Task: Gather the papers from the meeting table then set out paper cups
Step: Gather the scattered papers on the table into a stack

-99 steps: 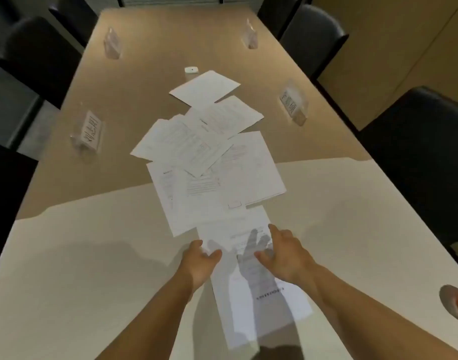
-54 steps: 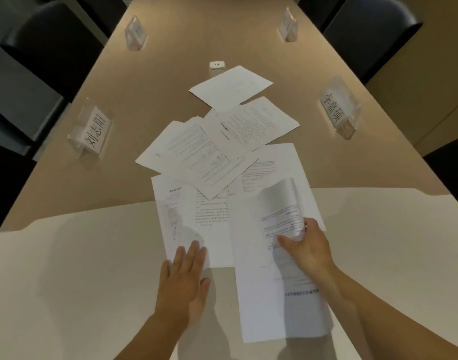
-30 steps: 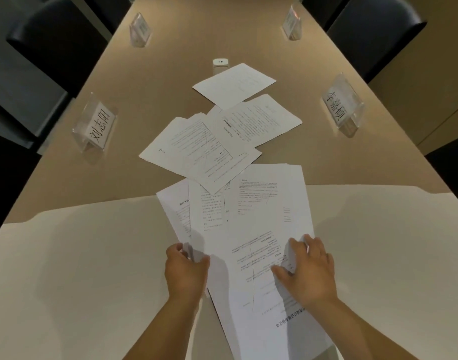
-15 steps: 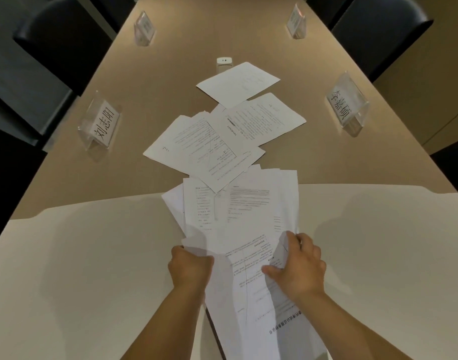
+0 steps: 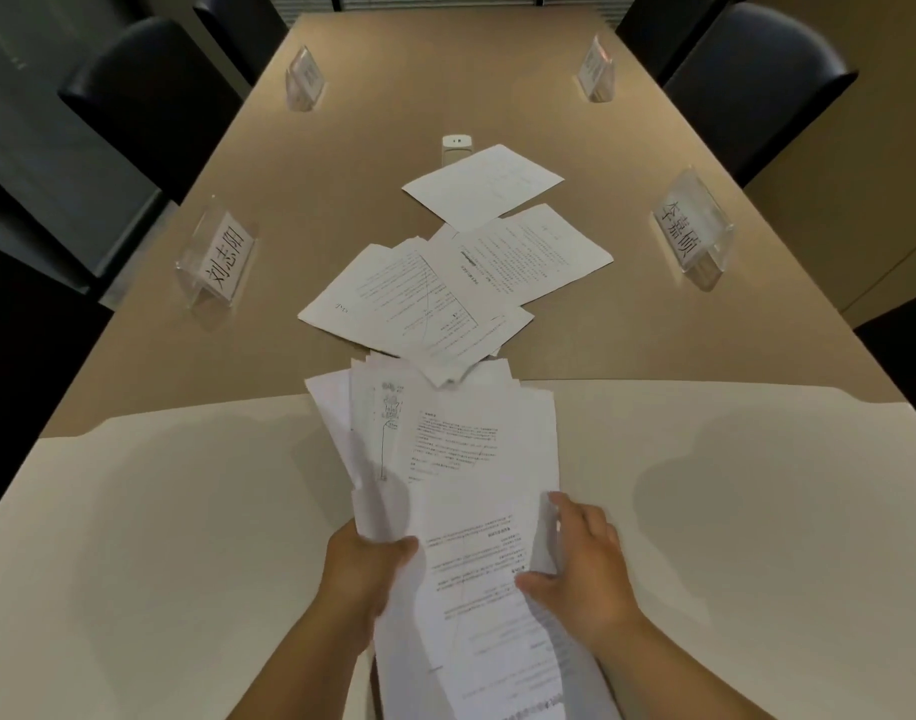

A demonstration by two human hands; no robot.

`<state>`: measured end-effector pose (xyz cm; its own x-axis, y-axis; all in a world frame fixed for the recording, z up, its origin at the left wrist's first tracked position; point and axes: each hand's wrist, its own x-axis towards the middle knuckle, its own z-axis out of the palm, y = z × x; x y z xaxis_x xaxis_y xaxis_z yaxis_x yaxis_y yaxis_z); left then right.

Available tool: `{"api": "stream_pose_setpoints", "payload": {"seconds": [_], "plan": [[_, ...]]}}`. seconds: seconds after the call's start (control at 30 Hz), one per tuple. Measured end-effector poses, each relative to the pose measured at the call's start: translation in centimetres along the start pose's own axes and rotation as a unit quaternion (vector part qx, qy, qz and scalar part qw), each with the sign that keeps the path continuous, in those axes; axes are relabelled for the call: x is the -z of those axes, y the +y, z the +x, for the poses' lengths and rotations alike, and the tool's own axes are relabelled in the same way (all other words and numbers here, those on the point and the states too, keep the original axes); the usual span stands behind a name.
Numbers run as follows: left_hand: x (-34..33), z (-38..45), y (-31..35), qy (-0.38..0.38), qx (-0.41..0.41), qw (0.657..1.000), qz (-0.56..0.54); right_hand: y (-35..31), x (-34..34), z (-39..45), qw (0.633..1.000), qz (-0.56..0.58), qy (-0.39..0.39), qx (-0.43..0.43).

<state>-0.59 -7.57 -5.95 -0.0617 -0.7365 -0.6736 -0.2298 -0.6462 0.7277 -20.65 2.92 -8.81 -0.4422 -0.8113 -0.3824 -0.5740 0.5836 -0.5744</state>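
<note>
Head view: left hand [image 5: 364, 571] is closed on the left edge of a loose fan of sheets [image 5: 461, 475] at the near end of the meeting table [image 5: 705, 511]; right hand [image 5: 583, 569] pinches the fan's right edge, thumb on top. More papers [image 5: 419, 298] lie overlapped mid-table, with a single sheet [image 5: 484, 184] beyond them, touching a small white device [image 5: 456, 146]. No cups visible.

Handling, judged: sheets are light, limp and slick against one another, so they splay and crease easily. Best held by opposite long edges, squared against the tabletop.
</note>
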Motion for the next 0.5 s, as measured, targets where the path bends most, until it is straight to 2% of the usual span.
{"api": "stream_pose_setpoints", "payload": {"seconds": [0.13,0.27,0.33,0.4,0.5], "plan": [[2.8,-1.8,-0.7,-0.032,-0.051,0.998,0.032,-1.3,2.2,-0.2,0.976,0.2,-0.05,-0.065],[5.2,-4.1,0.2,-0.067,-0.091,0.993,0.039,-2.3,3.5,-1.2,0.906,0.399,-0.129,-0.059],[6.0,-4.8,1.0,-0.067,-0.099,0.992,0.031,-2.3,3.3,-1.6,0.889,0.42,-0.176,-0.054],[6.4,-5.4,1.9,-0.067,-0.106,0.992,0.025,-3.0,3.1,-2.4,0.878,0.437,-0.187,-0.051],[6.4,-6.0,3.7,-0.054,-0.14,0.988,0.026,-4.4,4.4,-2.8,0.895,0.432,-0.107,-0.014]]}}
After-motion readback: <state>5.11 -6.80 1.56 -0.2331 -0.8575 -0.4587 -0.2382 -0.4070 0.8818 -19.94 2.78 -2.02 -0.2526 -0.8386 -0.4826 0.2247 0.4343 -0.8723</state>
